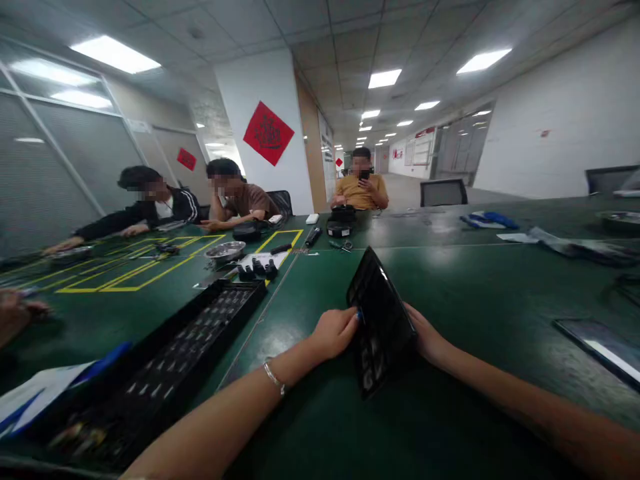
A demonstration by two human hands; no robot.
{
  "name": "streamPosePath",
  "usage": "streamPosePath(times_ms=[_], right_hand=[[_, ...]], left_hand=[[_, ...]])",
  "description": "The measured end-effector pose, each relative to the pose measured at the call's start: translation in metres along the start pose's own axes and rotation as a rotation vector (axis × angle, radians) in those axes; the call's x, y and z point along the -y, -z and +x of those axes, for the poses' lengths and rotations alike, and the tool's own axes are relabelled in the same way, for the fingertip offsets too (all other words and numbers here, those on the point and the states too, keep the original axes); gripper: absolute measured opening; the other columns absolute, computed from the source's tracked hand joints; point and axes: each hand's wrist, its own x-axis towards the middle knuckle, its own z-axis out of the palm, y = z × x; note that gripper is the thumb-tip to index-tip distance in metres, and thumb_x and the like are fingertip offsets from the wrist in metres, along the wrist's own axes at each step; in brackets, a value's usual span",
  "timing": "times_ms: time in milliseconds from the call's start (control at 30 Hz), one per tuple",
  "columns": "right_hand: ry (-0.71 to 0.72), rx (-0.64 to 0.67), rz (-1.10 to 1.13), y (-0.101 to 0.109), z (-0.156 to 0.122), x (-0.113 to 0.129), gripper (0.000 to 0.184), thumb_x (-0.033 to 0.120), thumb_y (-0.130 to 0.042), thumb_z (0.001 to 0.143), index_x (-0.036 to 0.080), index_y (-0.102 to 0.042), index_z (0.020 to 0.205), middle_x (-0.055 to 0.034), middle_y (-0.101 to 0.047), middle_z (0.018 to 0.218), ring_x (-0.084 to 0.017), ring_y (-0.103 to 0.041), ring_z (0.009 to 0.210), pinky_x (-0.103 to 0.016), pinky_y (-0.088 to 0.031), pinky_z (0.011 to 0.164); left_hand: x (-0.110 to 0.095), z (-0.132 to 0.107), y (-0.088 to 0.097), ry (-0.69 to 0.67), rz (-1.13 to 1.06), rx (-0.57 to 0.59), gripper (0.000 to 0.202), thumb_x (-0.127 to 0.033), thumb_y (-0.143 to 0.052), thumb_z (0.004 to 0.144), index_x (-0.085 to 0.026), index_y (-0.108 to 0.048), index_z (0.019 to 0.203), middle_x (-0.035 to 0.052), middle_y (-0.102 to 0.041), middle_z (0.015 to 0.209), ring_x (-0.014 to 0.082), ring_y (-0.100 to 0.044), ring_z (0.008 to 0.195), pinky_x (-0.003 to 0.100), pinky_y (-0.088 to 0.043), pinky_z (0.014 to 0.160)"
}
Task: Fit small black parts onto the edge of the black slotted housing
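Note:
A shiny black rectangular panel (pixel 383 327) with pale, blurred shapes on its face is held tilted on edge above the green table. At its left edge my left hand (pixel 334 332) grips it, fingers closed, with a small bit of blue showing at the thumb tip; I cannot make out what the blue is. My right hand (pixel 429 337) holds the opposite side, its fingertips partly hidden by the panel. To the left lies a long black tray (pixel 195 333) with rows of small pale parts in it.
Black cylindrical pieces (pixel 257 269) and a metal bowl (pixel 225 251) stand beyond the tray. A dark flat device (pixel 600 347) lies at right. Several people sit around the green table (pixel 480 287); a co-worker's hand (pixel 23 310) shows at the left edge.

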Motion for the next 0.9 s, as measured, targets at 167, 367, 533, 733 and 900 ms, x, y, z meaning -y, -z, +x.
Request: streamPosePath(times_ms=[167,367,533,733,900], right_hand=[[0.004,-0.014,-0.055,0.005,-0.002,-0.004,0.047,0.051,-0.054,0.073,0.022,-0.057,0.111,-0.0024,-0.066,0.070,-0.020,-0.062,0.062,-0.032,-0.051,0.057],[-0.004,-0.011,-0.079,0.007,0.001,-0.005,0.049,0.049,-0.053,0.075,0.023,-0.054,0.116,-0.0035,-0.066,0.073,-0.021,-0.063,0.066,-0.033,-0.051,0.059],[-0.006,-0.004,-0.078,0.006,0.004,-0.006,0.051,0.050,-0.053,0.075,0.023,-0.052,0.118,-0.0034,-0.066,0.071,-0.020,-0.062,0.063,-0.032,-0.050,0.056],[-0.006,-0.017,-0.081,0.005,0.004,-0.005,0.050,0.051,-0.053,0.074,0.023,-0.053,0.115,-0.0031,-0.065,0.068,-0.021,-0.062,0.062,-0.031,-0.049,0.053],[-0.018,-0.022,-0.068,0.003,0.003,-0.002,0.049,0.051,-0.053,0.073,0.023,-0.053,0.113,-0.0019,-0.064,0.066,-0.019,-0.060,0.056,-0.029,-0.046,0.049]], left_hand=[[-0.007,-0.001,-0.001,0.040,-0.016,0.016,0.046,-0.037,-0.012,0.093,-0.018,-0.052,0.081,0.0030,-0.054,0.063,0.0163,-0.053,0.059,0.024,-0.032,0.056],[-0.006,0.000,0.000,0.013,-0.034,0.006,0.045,-0.038,-0.014,0.093,-0.017,-0.052,0.081,0.0021,-0.051,0.060,0.0148,-0.050,0.056,0.023,-0.032,0.055],[-0.001,0.001,-0.002,0.003,-0.038,0.005,0.044,-0.038,-0.014,0.093,-0.017,-0.052,0.081,0.0021,-0.051,0.061,0.0144,-0.050,0.056,0.023,-0.033,0.056],[0.001,0.001,-0.003,-0.023,-0.065,-0.020,0.043,-0.038,-0.015,0.093,-0.017,-0.050,0.079,0.0012,-0.049,0.060,0.0141,-0.049,0.055,0.023,-0.033,0.055],[0.003,0.000,-0.003,-0.041,-0.116,-0.034,0.047,-0.040,-0.011,0.093,-0.017,-0.048,0.076,0.0006,-0.047,0.058,0.0139,-0.048,0.053,0.023,-0.033,0.055]])
